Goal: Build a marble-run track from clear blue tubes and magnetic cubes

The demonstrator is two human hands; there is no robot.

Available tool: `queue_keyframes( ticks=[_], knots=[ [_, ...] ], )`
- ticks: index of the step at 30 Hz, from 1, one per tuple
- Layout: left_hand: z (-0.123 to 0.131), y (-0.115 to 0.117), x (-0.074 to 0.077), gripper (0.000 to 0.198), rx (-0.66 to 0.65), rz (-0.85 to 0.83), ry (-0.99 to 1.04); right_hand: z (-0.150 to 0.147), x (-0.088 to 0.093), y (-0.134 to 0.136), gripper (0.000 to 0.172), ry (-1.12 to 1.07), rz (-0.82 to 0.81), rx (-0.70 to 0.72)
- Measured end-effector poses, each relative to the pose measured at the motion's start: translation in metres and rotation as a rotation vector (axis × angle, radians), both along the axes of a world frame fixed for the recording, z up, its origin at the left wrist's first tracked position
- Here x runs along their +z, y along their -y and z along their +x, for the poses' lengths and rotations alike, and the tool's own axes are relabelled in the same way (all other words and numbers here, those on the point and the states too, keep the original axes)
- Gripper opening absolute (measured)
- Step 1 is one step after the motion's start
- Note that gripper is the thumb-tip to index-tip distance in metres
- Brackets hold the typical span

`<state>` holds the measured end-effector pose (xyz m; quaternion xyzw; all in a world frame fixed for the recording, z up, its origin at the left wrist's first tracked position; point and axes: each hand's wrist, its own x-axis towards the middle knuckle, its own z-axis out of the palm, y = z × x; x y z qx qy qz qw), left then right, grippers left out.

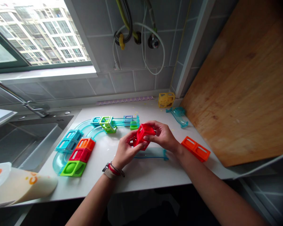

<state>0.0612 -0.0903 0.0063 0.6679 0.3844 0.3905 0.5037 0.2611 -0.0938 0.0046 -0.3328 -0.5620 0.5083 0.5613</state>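
Observation:
Red cube-frame blocks are held between my two hands, above the middle of the white counter. My left hand, with a watch and bracelets at the wrist, grips their lower left side. The fingers of my right hand are closed on their upper right part. Beneath and behind my hands lies a clear blue track piece. To the left stands a curved clear blue track joined with blue blocks, an orange block, a red block, green blocks and a light green frame.
Orange blocks lie at the right. Yellow blocks and a blue curved piece are at the back right. A sink, a tilted cup and a leaning wooden board flank the counter.

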Motion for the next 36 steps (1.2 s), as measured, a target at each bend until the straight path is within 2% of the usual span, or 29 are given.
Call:
queue_keyframes(
  ticks=[5,9,11,14,17,22,24,27,29,32,34,36],
  knots=[
    [0.001,-0.002,-0.003,0.052,-0.012,-0.042,0.047,-0.003,0.0,0.0,0.055,0.057,0.033,-0.034],
    [0.002,-0.004,-0.007,0.052,-0.013,-0.007,0.142,-0.006,-0.002,0.002,0.079,0.119,0.092,-0.09],
    [0.001,-0.006,-0.009,0.053,-0.003,0.04,0.186,-0.007,-0.002,0.003,0.085,0.174,0.121,-0.1],
    [0.0,-0.007,-0.011,0.054,0.001,0.117,0.192,-0.007,-0.001,0.005,0.079,0.271,0.179,-0.103],
    [0.0,-0.008,-0.012,0.051,-0.034,0.126,0.201,-0.007,0.001,0.004,0.074,0.338,0.23,-0.128],
    [0.0,-0.007,-0.011,0.051,-0.074,0.071,0.191,-0.009,0.005,0.007,0.084,0.431,0.213,-0.19],
    [0.001,-0.007,-0.01,0.052,-0.076,0.067,0.178,-0.01,0.011,0.017,0.085,0.457,0.218,-0.242],
    [0.003,-0.006,-0.012,0.051,-0.07,0.086,0.133,-0.008,0.023,0.047,0.069,0.524,0.279,-0.382],
    [0.003,-0.006,-0.015,0.048,-0.059,0.128,0.061,0.002,0.031,0.071,0.055,0.634,0.293,-0.473],
    [0.003,-0.007,-0.02,0.044,-0.066,0.203,-0.056,0.029,0.039,0.1,0.044,0.892,0.235,-0.526],
    [0.003,-0.008,-0.022,0.043,-0.081,0.222,-0.083,0.053,0.037,0.112,0.046,1.085,0.14,-0.543],
    [0.003,-0.009,-0.023,0.043,-0.08,0.206,-0.06,0.077,0.032,0.117,0.056,1.236,0.005,-0.551]
  ],
)
